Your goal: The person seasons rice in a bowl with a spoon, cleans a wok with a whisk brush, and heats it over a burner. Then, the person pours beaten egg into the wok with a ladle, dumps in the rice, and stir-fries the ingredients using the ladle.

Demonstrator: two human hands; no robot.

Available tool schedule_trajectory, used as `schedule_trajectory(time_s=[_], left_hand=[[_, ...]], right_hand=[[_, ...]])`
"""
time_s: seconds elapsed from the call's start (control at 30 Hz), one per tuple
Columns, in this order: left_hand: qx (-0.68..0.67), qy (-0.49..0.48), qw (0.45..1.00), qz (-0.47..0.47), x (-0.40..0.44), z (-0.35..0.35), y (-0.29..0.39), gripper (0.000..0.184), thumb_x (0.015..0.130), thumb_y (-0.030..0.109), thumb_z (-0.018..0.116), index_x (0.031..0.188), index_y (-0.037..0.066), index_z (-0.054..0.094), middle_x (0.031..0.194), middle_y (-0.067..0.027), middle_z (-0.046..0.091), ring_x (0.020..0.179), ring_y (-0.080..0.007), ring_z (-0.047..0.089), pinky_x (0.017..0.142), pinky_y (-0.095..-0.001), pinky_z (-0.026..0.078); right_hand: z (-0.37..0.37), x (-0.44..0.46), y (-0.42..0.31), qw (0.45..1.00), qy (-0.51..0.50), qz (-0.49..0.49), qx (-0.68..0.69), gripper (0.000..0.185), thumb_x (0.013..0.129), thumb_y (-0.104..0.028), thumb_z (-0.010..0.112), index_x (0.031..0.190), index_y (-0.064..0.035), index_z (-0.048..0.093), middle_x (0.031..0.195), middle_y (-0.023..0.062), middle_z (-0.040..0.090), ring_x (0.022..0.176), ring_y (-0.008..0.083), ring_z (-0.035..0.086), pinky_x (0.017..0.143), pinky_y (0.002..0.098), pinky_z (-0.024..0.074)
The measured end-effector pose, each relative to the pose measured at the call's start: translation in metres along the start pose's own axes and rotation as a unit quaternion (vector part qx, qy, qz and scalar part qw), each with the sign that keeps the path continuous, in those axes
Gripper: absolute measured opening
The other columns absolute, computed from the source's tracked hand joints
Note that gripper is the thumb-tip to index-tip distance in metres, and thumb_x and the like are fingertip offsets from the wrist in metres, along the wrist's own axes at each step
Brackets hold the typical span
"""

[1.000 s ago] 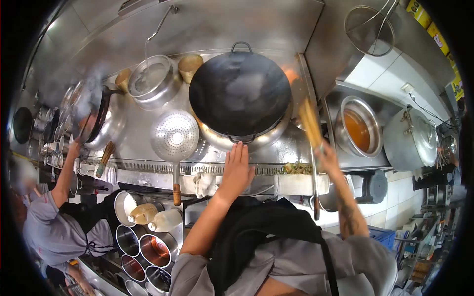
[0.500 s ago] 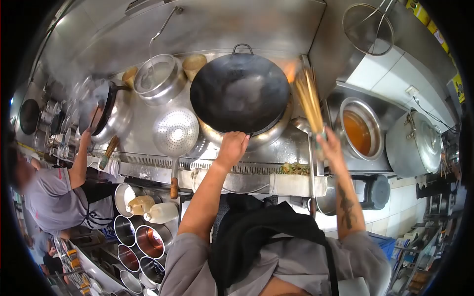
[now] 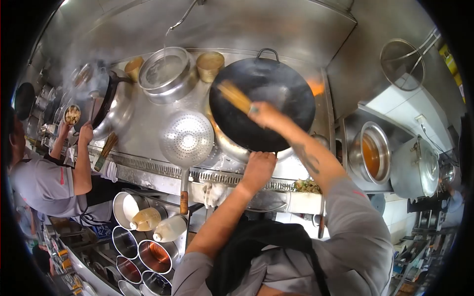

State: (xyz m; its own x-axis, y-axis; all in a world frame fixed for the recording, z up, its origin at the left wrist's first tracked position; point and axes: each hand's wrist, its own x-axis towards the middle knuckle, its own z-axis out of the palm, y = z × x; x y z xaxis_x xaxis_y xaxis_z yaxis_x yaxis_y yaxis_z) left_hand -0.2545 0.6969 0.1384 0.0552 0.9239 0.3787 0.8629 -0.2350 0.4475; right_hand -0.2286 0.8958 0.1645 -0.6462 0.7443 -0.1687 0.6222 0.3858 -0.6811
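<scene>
Because the wok point(image 3: 261, 106) sits beside open flame point(image 3: 316, 87), the bamboo brush point(image 3: 234, 96), gripped over it by the right hand point(image 3: 265, 115), could be singed; its near handle is grasped by the left hand point(image 3: 258, 170).

Bright, glare on steel, motion-blurred brush point(image 3: 235, 97), heavy fisheye curvature, black corners.
</scene>
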Motion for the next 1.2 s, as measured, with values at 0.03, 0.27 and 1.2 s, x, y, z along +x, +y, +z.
schedule_trajectory(time_s=[0.03,0.27,1.2], left_hand=[[-0.025,-0.024,0.999,-0.013,0.001,0.0,-0.002,0.013,0.086,0.016,0.056,0.078,0.006,0.056,0.077,-0.0122,0.062,0.077,-0.0311,0.058,0.077,-0.0443,0.041],[-0.056,-0.022,0.998,0.021,-0.001,0.006,-0.013,0.009,0.084,0.01,0.053,0.078,0.005,0.056,0.078,-0.013,0.061,0.079,-0.0316,0.057,0.078,-0.0438,0.04],[0.14,-0.05,0.989,0.01,-0.014,-0.039,0.033,0.034,0.085,0.018,0.055,0.11,-0.004,0.056,0.108,-0.0183,0.059,0.11,-0.0333,0.053,0.095,-0.0471,0.04]], right_hand=[[0.015,-0.016,0.001,0.996,0.012,-0.084,-0.023,0.04,0.084,-0.033,0.066,0.116,-0.0096,0.062,0.091,0.0173,0.068,0.078,0.0307,0.068,0.07,0.0387,0.0535],[-0.048,0.039,0.078,0.959,0.201,0.122,-0.16,0.037,0.084,-0.037,0.063,0.111,-0.0124,0.063,0.083,0.0131,0.07,0.077,0.0324,0.068,0.069,0.0443,0.0521],[-0.2,-0.135,0.07,0.914,0.103,0.218,-0.326,0.03,0.087,-0.026,0.058,0.104,-0.0022,0.065,0.091,0.0215,0.068,0.084,0.0359,0.067,0.073,0.0454,0.0517]])
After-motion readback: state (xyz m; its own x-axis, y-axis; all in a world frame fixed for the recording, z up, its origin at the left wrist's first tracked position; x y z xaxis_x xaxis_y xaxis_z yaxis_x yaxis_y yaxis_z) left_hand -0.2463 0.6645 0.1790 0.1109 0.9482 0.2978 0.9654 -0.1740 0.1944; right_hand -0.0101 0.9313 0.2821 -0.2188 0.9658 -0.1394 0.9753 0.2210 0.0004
